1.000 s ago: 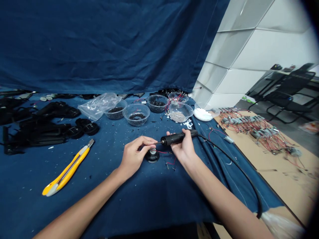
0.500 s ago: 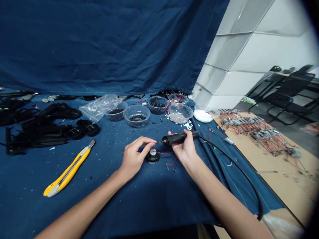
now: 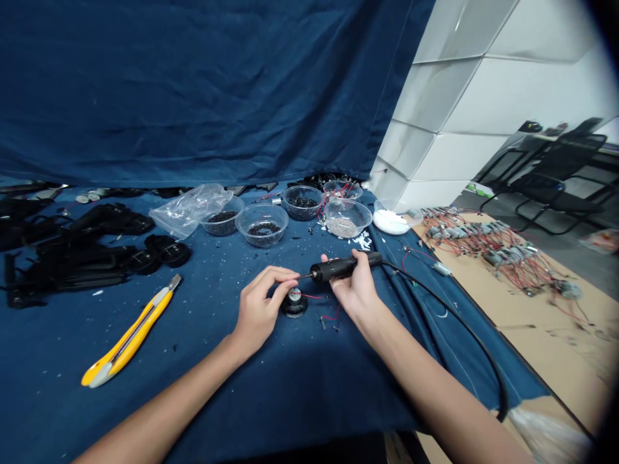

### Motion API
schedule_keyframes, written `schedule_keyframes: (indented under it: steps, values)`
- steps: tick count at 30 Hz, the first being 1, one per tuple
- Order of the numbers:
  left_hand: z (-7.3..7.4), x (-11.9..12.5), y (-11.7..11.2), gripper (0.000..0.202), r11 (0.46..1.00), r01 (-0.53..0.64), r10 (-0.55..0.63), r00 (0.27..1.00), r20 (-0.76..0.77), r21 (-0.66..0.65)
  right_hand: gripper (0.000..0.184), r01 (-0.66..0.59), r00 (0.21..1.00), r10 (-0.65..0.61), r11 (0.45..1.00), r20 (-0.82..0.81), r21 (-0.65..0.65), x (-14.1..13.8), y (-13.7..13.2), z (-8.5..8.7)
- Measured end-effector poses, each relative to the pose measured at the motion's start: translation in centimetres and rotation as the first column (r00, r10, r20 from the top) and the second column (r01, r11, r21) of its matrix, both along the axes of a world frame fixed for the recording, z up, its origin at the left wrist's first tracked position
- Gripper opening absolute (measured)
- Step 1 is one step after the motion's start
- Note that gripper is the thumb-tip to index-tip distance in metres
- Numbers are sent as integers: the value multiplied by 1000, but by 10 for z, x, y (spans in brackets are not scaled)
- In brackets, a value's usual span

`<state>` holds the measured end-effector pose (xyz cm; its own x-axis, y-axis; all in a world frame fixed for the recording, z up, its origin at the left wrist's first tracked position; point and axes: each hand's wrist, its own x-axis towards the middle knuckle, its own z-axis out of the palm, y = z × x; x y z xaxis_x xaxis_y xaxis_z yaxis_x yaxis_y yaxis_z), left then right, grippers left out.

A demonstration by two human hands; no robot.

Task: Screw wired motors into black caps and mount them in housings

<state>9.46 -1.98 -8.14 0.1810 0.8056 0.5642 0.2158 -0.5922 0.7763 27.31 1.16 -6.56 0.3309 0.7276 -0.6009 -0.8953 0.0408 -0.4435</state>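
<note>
- Your right hand point(image 3: 355, 290) closes firmly on a soldering iron point(image 3: 341, 267).
- Your left hand point(image 3: 258, 309), half-open, holds nothing, just beside a small speaker point(image 3: 294, 303).
- The blue cloth point(image 3: 435, 361) ends to your right.
- Clear bowls point(image 3: 238, 222) ahead hold black granules point(image 3: 264, 228).

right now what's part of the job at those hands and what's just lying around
In use: right hand gripping black-handled soldering iron; left hand; round black speaker with red wires.
Lying about: yellow utility knife; clear plastic bowls of black granules; crumpled clear plastic bag.

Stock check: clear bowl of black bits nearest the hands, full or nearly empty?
Nearly empty: the clear plastic bowl holds only a shallow patch of black pieces at its bottom.
</note>
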Motion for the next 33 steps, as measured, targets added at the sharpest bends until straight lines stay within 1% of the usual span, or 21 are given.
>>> schedule_keyframes:
  steps: [10, 21, 25, 30, 33]
  values:
    - [-1, 6, -4, 10, 997, -41, 45, 998, 49, -63, 16, 0, 1000, 0, 1000, -23, 9, -2, -1, 2]
    - [-6, 8, -3, 6, 997, -76, 77, 995, 68, -20, 13, 1, 1000, -1, 1000, -16, 11, -3, -2, 4]
    - [-7, 9, -3, 6, 997, -74, 77, 993, 86, -32, 14, -1, 1000, 1, 1000, -13, 18, -3, -2, 4]
    - [-2, 10, -3, 10, 996, -48, 53, 996, 70, -80, 16, 10, 1000, -10, 1000, -2, 15, -4, -1, 3]
    - [3, 8, -2, 10, 997, -43, 45, 999, 23, -71, 19, 10, 1000, -10, 1000, 6, 3, -3, -1, 3]
